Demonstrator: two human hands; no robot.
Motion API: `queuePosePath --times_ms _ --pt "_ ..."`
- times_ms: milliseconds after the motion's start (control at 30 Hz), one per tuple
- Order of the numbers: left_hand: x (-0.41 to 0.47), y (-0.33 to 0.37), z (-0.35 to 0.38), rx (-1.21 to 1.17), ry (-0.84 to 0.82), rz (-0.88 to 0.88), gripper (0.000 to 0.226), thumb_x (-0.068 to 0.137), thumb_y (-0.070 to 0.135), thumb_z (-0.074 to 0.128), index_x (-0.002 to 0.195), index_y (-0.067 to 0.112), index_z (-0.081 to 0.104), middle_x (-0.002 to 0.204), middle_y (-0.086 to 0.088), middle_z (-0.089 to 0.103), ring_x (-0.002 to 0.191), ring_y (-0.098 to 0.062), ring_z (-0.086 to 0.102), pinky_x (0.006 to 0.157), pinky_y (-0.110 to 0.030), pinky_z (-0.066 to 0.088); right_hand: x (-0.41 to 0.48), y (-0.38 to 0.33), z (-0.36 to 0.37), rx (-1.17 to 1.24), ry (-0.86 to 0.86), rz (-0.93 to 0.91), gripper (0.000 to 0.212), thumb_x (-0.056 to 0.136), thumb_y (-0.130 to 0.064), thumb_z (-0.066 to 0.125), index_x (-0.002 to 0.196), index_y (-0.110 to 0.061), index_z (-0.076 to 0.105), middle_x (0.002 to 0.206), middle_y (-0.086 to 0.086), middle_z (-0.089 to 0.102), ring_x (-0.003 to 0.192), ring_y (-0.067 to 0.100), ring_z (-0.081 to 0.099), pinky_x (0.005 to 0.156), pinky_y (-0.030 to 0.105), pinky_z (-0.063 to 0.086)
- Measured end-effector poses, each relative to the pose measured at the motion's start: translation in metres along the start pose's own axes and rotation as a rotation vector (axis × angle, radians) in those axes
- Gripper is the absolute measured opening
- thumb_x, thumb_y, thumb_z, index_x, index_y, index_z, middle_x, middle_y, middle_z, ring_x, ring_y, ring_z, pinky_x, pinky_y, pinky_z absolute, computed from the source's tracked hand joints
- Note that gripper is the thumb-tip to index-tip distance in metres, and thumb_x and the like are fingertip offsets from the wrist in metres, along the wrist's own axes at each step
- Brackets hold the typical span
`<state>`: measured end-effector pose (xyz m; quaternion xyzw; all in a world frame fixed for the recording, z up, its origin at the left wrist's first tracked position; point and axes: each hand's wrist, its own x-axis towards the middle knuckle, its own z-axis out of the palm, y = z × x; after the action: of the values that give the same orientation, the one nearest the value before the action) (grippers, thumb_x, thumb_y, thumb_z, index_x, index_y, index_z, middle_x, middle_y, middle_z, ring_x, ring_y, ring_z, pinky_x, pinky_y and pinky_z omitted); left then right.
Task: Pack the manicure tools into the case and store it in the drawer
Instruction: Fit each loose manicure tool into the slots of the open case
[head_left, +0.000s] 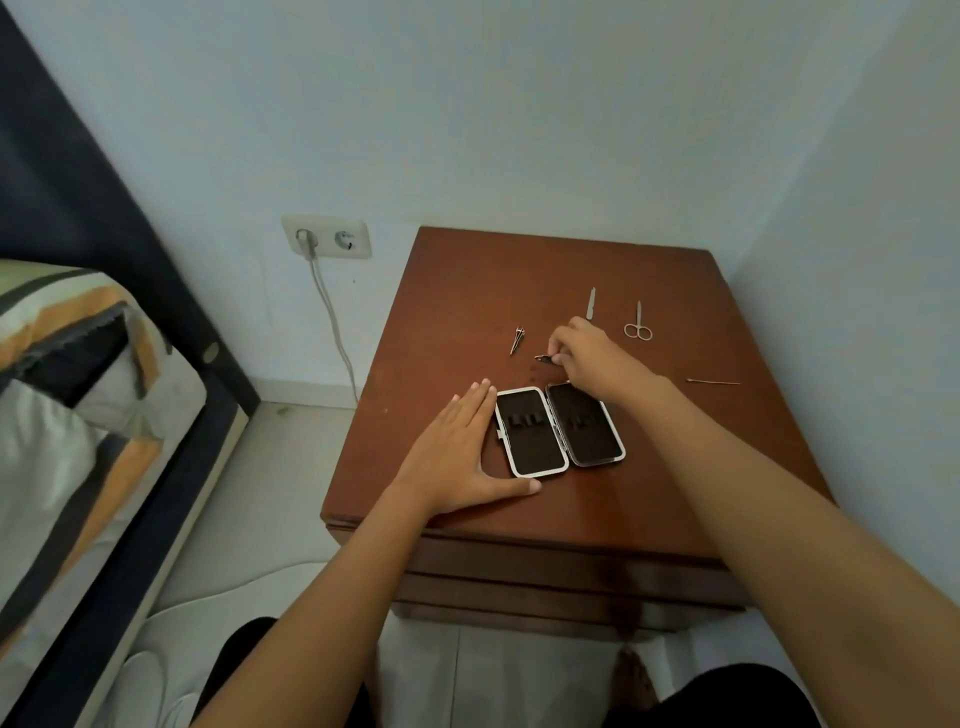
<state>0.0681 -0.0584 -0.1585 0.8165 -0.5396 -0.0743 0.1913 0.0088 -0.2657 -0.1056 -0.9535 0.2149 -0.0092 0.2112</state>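
Case open, first tool being picked up.
The case (558, 432) is lying open near the bench (457, 291) front edge, left hand (462, 457) resting flat, unclenched, beside it; right hand (587, 358) is pinching a small dark tool (543, 358) behind it. Risk: a fingertip pinch may be slipping, dropping the tool.

- Case (558, 428) lay open, flat on nightstand (457, 291), near front edge.
- Left hand (457, 447) flat just left of case, thumb along its front.
- Right hand (587, 353) behind case, pinching small tool (543, 358).
- Tweezers (517, 339) left of that hand; file (590, 303) behind it; scissors (638, 325) right; thin pick (712, 382) far right.
- Bed (78, 389) left of nightstand.
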Motion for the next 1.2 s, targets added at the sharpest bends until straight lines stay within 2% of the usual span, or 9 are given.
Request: queuePosePath --times_ms 133,367,433,533,700,767,900,1033,1200 --pt "-0.001 0.001 -0.002 -0.012 0.004 -0.007 0.122 0.064 0.081 0.051 0.149 0.011 0.001 0.159 0.000 -0.002 0.144 -0.008 -0.004 0.111 -0.020 -0.010 -0.002 -0.015 -0.004 0.065 -0.034 -0.087 0.011 0.092 -0.009 0.049 0.096 -0.009 0.059 0.097 0.001 0.043 0.088 0.017 0.043 0.079 0.027 0.033" --pt "-0.001 0.001 -0.002 -0.034 0.018 -0.024 0.120 0.063 0.082 0.053 0.150 0.012 0.006 0.159 -0.002 0.001 0.145 -0.009 -0.001 0.113 -0.022 -0.005 -0.007 -0.035 -0.003 -0.095 -0.248 -0.193 0.014 0.088 -0.009 0.054 0.090 -0.013 0.067 0.089 0.002 0.058 0.089 0.021 0.055 0.086 0.038 0.046" --pt "-0.001 0.001 -0.002 -0.034 0.016 -0.022 0.120 0.063 0.081 0.053 0.150 0.012 0.006 0.159 -0.002 0.002 0.145 -0.009 -0.001 0.113 -0.022 -0.005 -0.006 -0.037 -0.003 -0.144 -0.285 -0.189 0.014 0.088 -0.010 0.056 0.092 -0.011 0.070 0.078 -0.007 0.052 0.088 0.019 0.053 0.084 0.035 0.045" --pt "-0.001 0.001 -0.002 -0.038 0.020 -0.016 0.120 0.063 0.082 0.053 0.150 0.014 0.006 0.159 -0.003 0.002 0.145 -0.010 -0.001 0.113 -0.022 -0.004 -0.004 -0.042 -0.003 -0.152 -0.268 -0.197 0.015 0.087 -0.008 0.058 0.091 -0.007 0.072 0.077 -0.006 0.048 0.091 0.021 0.055 0.077 0.029 0.042" --pt "0.000 0.001 -0.003 -0.034 0.015 -0.006 0.117 0.063 0.081 0.051 0.150 0.018 0.004 0.159 -0.004 0.001 0.145 -0.010 -0.002 0.112 -0.021 -0.006 0.004 -0.051 0.010 -0.131 -0.209 -0.232 0.012 0.084 -0.006 0.062 0.090 -0.007 0.073 0.110 0.013 0.053 0.096 0.027 0.059 0.080 0.032 0.048" --pt "0.000 0.001 -0.002 -0.044 0.019 -0.012 0.119 0.063 0.082 0.051 0.150 0.016 0.002 0.159 -0.004 0.001 0.145 -0.010 -0.002 0.113 -0.021 -0.005 0.004 -0.051 0.017 -0.106 -0.182 -0.221 0.013 0.083 -0.006 0.064 0.092 -0.011 0.073 0.107 0.011 0.056 0.091 0.027 0.060 0.082 0.035 0.051" --pt "-0.001 0.000 -0.002 -0.044 0.018 -0.021 0.120 0.062 0.082 0.051 0.150 0.014 0.005 0.159 -0.003 0.001 0.145 -0.009 -0.002 0.113 -0.021 -0.005 -0.009 -0.041 0.022 0.033 -0.089 -0.175 0.018 0.079 -0.008 0.069 0.096 -0.013 0.071 0.091 0.004 0.061 0.079 0.012 0.051 0.074 0.023 0.041" --pt "-0.001 0.000 -0.001 -0.051 0.012 -0.027 0.120 0.061 0.083 0.050 0.150 0.014 0.008 0.159 -0.003 0.002 0.145 -0.009 -0.001 0.113 -0.021 -0.004 -0.028 -0.030 0.028 0.219 0.018 -0.097 0.014 0.081 -0.006 0.066 0.092 -0.011 0.073 0.095 0.009 0.072 0.075 0.014 0.062 0.076 0.020 0.049" --pt "-0.001 -0.001 -0.001 -0.054 0.019 -0.027 0.121 0.060 0.084 0.049 0.150 0.013 0.008 0.159 -0.002 0.002 0.144 -0.008 -0.001 0.113 -0.021 -0.004 -0.031 -0.026 0.022 0.200 -0.031 -0.160 0.012 0.082 -0.011 0.064 0.089 -0.012 0.074 0.093 0.005 0.072 0.081 0.014 0.065 0.078 0.023 0.051"
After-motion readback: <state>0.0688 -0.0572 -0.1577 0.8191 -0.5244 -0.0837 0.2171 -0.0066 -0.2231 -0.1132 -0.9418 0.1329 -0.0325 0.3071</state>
